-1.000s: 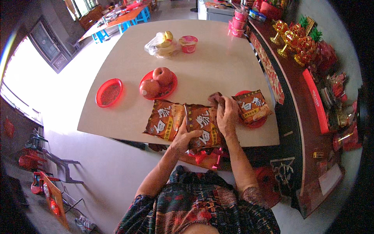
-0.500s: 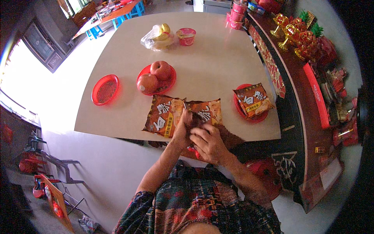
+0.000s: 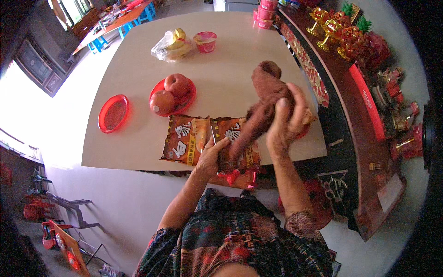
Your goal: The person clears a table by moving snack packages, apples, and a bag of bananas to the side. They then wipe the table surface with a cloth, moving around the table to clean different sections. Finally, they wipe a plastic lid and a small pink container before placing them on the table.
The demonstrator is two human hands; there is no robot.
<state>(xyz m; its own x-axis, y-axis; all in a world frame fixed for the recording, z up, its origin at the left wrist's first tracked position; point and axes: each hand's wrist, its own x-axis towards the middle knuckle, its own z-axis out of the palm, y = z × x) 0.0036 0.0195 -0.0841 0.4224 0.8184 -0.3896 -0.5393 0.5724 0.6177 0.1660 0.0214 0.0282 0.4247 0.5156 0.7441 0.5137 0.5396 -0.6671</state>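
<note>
The right hand (image 3: 286, 127) is clutching a cloth (image 3: 270, 94), its dangling end perhaps risking snagging the packet (image 3: 249, 158) the left hand (image 3: 210, 157) is pinching.

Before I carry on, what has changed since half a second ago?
The right hand has swung forward and to the right, away from the left hand, carrying the brown cloth. The left hand stays at the middle packet. The apples, bananas and left packet lie as before.

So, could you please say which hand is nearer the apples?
Left. The left hand holds a packet, below and right of the apples; the right hand, holding a brown cloth, is farther right.
</note>
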